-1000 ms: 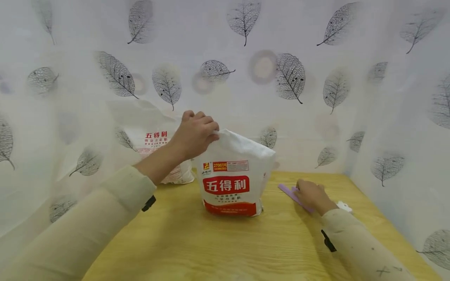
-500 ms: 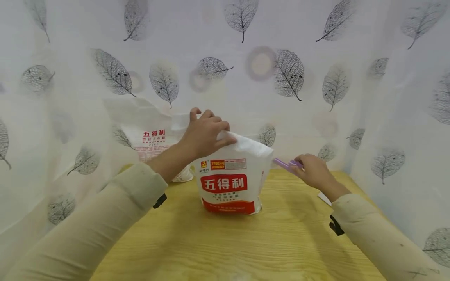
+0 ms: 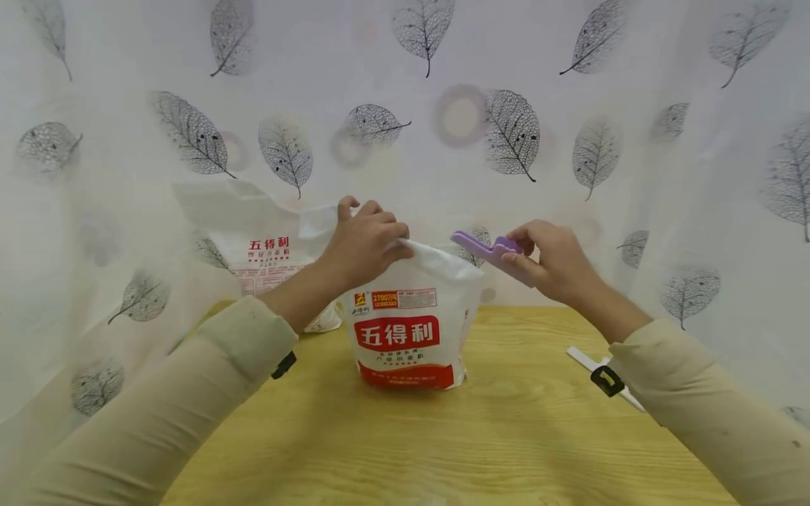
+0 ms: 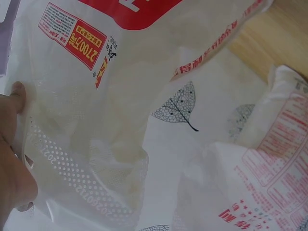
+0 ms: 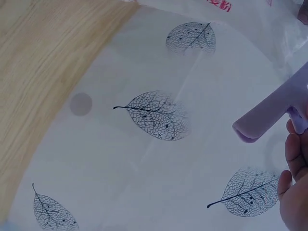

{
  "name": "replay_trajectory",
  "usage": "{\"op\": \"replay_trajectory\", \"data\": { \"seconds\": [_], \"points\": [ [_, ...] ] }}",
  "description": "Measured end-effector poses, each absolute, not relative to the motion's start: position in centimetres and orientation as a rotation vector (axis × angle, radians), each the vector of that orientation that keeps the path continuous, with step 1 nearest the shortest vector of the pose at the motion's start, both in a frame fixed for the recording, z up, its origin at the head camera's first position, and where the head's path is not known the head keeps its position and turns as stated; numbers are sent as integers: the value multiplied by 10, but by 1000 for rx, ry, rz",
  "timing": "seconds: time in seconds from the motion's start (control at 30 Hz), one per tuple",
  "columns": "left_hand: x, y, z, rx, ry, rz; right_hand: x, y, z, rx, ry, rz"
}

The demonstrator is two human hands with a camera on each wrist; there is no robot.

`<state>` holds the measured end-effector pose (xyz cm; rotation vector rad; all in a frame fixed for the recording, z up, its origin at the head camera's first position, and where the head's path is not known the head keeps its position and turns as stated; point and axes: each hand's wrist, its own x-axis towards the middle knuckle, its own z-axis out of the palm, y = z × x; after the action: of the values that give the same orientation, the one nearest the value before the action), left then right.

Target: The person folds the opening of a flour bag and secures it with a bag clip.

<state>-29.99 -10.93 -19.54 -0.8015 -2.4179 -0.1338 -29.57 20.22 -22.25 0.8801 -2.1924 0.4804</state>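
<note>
In the head view, a white plastic flour bag with a red label (image 3: 405, 330) stands upright at the centre of the frame on a pale wooden table (image 3: 443, 443), and the left hand (image 3: 363, 242) pinches the bag's gathered top between curled fingers and thumb. Right of centre, the right hand (image 3: 550, 263) holds a long purple plastic sealing clip (image 3: 487, 251) raised in the air, its free end pointing left toward the bag's mouth but still just apart from it. A second, similar white flour bag (image 3: 266, 260) leans against the leaf-printed white curtain (image 3: 569, 105) behind, at centre left, and a white clip (image 3: 601, 369) lies on the table at the lower right. The left wrist view, at its left edge, shows a fingertip pressed on the bag's crimped, dotted seal strip (image 4: 72, 168). The right wrist view shows the purple clip at the right edge, fingers (image 5: 296, 154) curled round its handle; whether the clip's arms are parted cannot be told. The work seems to be at the point of bringing the clip to the bag; the next move likely calls for the top to be held flat and taut so the clip can slide across it.
</note>
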Motion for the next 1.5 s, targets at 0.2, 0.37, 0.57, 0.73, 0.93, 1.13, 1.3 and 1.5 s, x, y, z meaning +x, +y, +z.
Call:
{"op": "replay_trajectory", "data": {
  "seconds": [0.2, 0.37, 0.57, 0.73, 0.93, 1.13, 1.3, 1.5],
  "points": [
    [-299, -108, -195, -812, -2418, -132, -291, 192, -213, 985, -2169, 474],
    [-299, -106, -194, -818, -2414, -113, -292, 190, -214, 988, -2162, 473],
    [-298, -108, -196, -811, -2414, -79, -296, 181, -216, 965, -2155, 508],
    [-298, -110, -199, -802, -2414, -97, -299, 170, -218, 941, -2179, 571],
    [-298, -110, -197, -843, -2424, -127, -302, 155, -221, 957, -2141, 637],
    [-296, -114, -196, -843, -2529, -92, -305, 136, -220, 984, -2129, 685],
    [-293, -120, -196, -855, -2491, -76, -306, 125, -214, 1010, -2121, 681],
    [-290, -133, -198, -851, -2364, -60, -309, 124, -213, 1050, -2135, 659]
  ]
}}
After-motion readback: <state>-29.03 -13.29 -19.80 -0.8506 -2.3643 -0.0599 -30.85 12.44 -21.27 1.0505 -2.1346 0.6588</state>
